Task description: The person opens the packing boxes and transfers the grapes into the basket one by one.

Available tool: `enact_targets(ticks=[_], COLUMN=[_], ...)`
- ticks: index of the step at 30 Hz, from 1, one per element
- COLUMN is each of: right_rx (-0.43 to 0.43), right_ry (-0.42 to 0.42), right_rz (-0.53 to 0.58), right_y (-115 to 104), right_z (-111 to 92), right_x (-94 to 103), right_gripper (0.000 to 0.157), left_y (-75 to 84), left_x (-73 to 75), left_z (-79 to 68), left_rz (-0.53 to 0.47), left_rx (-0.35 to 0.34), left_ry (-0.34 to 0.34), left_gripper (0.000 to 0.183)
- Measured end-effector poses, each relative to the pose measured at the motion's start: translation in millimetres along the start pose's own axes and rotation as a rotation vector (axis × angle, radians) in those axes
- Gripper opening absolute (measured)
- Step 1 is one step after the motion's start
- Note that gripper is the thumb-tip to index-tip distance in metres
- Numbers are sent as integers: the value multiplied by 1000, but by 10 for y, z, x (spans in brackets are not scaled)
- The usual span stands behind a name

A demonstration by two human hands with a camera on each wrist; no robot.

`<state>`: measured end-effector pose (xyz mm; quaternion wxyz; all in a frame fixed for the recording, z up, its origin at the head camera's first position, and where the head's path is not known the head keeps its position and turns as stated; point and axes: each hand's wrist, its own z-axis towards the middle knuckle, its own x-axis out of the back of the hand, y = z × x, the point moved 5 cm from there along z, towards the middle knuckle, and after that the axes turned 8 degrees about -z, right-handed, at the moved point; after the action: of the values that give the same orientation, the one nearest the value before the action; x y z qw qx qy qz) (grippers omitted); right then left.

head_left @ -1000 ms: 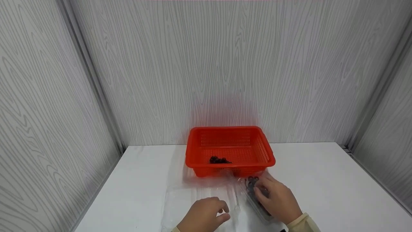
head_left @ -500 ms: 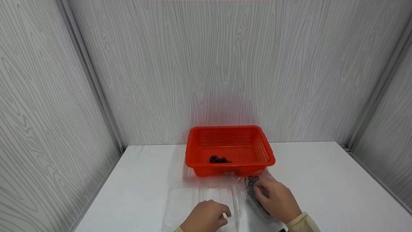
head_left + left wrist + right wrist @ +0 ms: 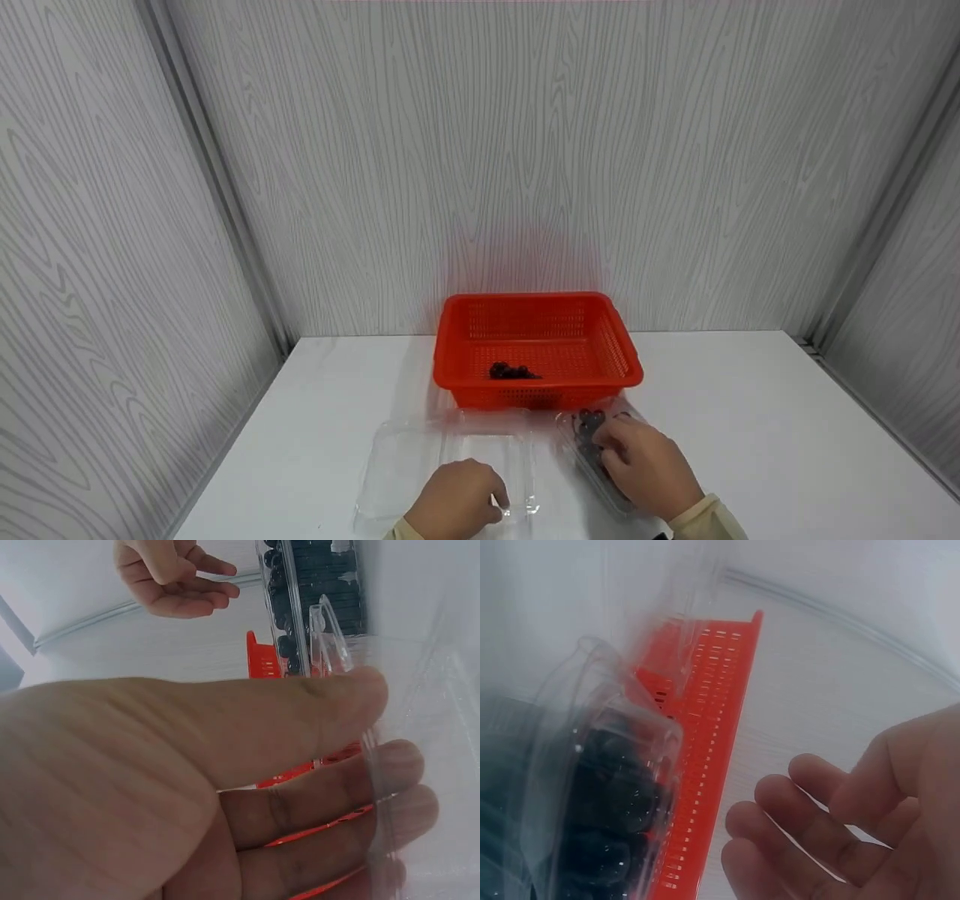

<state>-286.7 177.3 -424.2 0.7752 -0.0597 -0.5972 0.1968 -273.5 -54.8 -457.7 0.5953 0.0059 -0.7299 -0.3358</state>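
In the head view my left hand [image 3: 457, 499] is over an empty, unfolded clear plastic box [image 3: 401, 469] on the white table. The left wrist view shows my thumb [image 3: 352, 699] and fingers [image 3: 405, 810] on either side of its clear rim, pinching it. To the right stands a second clear box [image 3: 592, 476] with dark, round, shiny fruit [image 3: 589, 424] in it. My right hand [image 3: 649, 469] overlaps this box in the head view. Its fingers [image 3: 780, 802] are loosely bent and hold nothing, apart from the box in the right wrist view.
A red slotted basket [image 3: 540, 300] stands behind the boxes, against the patterned back wall [image 3: 525, 150]. A small dark cluster of fruit [image 3: 511, 371] lies inside it near the front. Patterned panels [image 3: 97, 300] flank the table [image 3: 750, 427].
My left hand has moved a little left, and the empty clear box has shifted left with it. The right hand and the fruit box have hardly moved.
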Motion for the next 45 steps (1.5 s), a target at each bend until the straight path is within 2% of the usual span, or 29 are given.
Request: enact_targets(ticks=[1, 4, 10, 12, 15, 20, 24, 31, 35, 38, 45], right_rx=[-5, 8, 39, 31, -7, -36, -58, -27, 10, 37, 155], right_ry=[-7, -7, -1, -31, -99, -164, -212, -217, -248, -292, -370], right_rz=[-5, -44, -157, -163, -162, -199, -214, -205, -181, -129, -10], right_y=[7, 29, 131, 164, 212, 287, 339, 312, 269, 221, 19], right_z=[3, 16, 31, 39, 58, 55, 22, -39, -45, -42, -76], right_x=[-2, -3, 1, -6, -26, -33, -64, -101, -138, -177, -217], right_gripper=[12, 11, 16, 19, 24, 36, 45, 38, 40, 38, 34], left_y=[-8, -53, -195, -232, -255, -239, -215, -175, -170, -153, -17], left_x=[21, 81, 142, 144, 136, 137, 157, 183, 203, 241, 366], left_z=[-12, -44, -60, -49, -27, -18, -20, -10, -9, -17, -55], left_rz=[23, 53, 12, 10, -2, -25, -44, -77, -62, -45, 11], left_rx=[-26, -47, 44, 75, 128, 160, 162, 130, 133, 118, 9], left_ry=[20, 60, 81, 80, 60, 52, 74, 147, 182, 243, 382], left_gripper=[9, 10, 7, 7, 17, 28, 36, 56, 66, 71, 73])
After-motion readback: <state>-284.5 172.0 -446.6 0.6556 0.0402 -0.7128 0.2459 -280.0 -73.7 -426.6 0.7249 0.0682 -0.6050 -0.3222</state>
